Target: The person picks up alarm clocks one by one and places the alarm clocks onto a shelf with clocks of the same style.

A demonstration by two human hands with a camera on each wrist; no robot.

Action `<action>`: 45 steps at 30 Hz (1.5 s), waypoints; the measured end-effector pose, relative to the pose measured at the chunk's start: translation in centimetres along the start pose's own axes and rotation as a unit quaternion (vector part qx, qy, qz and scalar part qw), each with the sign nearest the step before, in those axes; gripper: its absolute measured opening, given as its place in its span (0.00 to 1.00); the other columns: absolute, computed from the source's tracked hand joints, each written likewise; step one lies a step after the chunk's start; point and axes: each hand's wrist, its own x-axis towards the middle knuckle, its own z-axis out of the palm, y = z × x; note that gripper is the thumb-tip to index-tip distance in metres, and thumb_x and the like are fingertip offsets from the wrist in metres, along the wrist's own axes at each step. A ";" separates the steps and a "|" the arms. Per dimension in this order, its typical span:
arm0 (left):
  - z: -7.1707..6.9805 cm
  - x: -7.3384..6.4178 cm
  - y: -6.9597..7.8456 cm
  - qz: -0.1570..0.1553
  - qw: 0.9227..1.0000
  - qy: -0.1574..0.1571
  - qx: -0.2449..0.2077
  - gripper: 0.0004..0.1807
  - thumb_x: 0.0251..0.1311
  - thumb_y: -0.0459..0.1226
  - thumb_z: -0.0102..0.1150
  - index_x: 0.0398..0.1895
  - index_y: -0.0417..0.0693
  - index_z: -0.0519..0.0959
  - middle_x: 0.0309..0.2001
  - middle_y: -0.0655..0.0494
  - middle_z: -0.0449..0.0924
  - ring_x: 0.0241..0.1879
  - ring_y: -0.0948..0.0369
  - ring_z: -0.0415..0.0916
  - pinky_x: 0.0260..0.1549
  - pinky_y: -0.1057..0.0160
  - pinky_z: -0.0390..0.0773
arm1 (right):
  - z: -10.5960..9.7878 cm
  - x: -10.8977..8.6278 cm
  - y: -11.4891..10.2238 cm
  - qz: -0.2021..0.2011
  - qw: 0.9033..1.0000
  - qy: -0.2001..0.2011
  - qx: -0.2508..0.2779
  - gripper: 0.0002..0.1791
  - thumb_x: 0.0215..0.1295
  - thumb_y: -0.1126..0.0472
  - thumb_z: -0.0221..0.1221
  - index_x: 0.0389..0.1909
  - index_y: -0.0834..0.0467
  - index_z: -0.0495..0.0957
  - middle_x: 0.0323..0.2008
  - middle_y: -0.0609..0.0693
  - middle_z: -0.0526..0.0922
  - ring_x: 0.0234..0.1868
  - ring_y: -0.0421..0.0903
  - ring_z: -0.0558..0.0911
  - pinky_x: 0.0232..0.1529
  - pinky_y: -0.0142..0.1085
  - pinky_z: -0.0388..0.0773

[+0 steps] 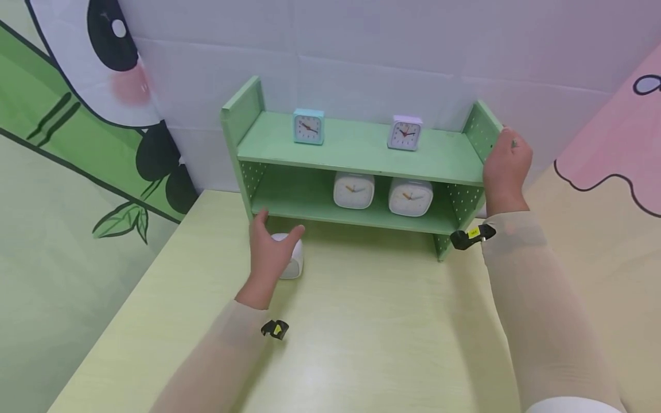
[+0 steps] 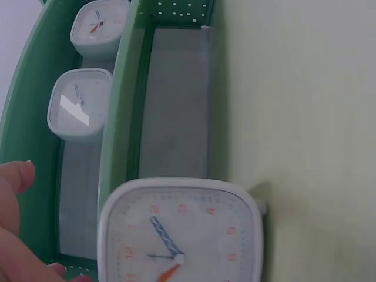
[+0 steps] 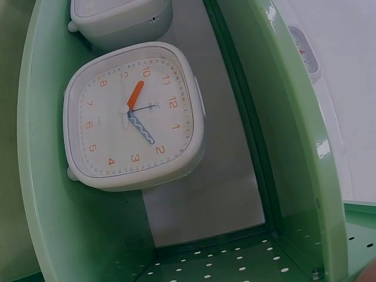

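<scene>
A green two-tier shelf (image 1: 356, 158) stands on the table against the wall. My right hand (image 1: 508, 166) grips the top of its right side panel, fingers curled over the edge. By the shelf's lower left corner, my left hand (image 1: 269, 252) has its thumb and fingers spread apart. Just beyond it a white alarm clock (image 1: 294, 267) is upright on the table, partly hidden by the hand; its dial (image 2: 188, 235) fills the bottom of the left wrist view, fingers apart from it. Two more white clocks, one left (image 1: 353, 190), one right (image 1: 410, 198), sit on the lower tier.
On the upper tier are a small turquoise clock (image 1: 308, 127) and a small lilac clock (image 1: 405, 133). The pale wooden table (image 1: 361, 321) extends in front of the shelf. Behind it hangs a printed wall covering (image 1: 361, 57) with cartoon figures.
</scene>
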 end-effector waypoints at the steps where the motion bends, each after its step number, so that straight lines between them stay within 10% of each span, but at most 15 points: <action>1: -0.1 -0.1 -0.3 -0.003 1.000 0.002 0.002 0.54 0.61 0.52 0.72 0.82 0.43 0.51 0.79 0.45 0.50 0.78 0.49 0.47 0.73 0.45 0.53 | 0.0 0.0 0.0 0.001 1.000 -0.001 -0.001 0.27 0.82 0.47 0.39 0.20 0.53 0.61 0.15 0.42 0.61 0.18 0.38 0.66 0.22 0.30 0.67; 18: -1.0 -1.6 -4.4 -0.079 0.996 -0.028 0.001 0.62 0.55 0.47 0.77 0.83 0.43 0.45 0.79 0.38 0.47 0.74 0.40 0.53 0.68 0.37 0.60 | -0.4 -0.2 -0.4 0.010 1.000 -0.002 0.009 0.26 0.82 0.48 0.40 0.20 0.53 0.61 0.15 0.42 0.61 0.18 0.38 0.64 0.22 0.30 0.64; 45: 1.5 -3.3 -6.7 -0.070 0.992 0.040 -0.094 0.61 0.50 0.38 0.81 0.80 0.40 0.47 0.73 0.41 0.54 0.66 0.45 0.61 0.65 0.44 0.64 | -0.1 -0.3 -0.4 -0.001 1.000 -0.005 -0.003 0.27 0.83 0.47 0.39 0.20 0.53 0.61 0.14 0.42 0.59 0.17 0.39 0.60 0.22 0.30 0.62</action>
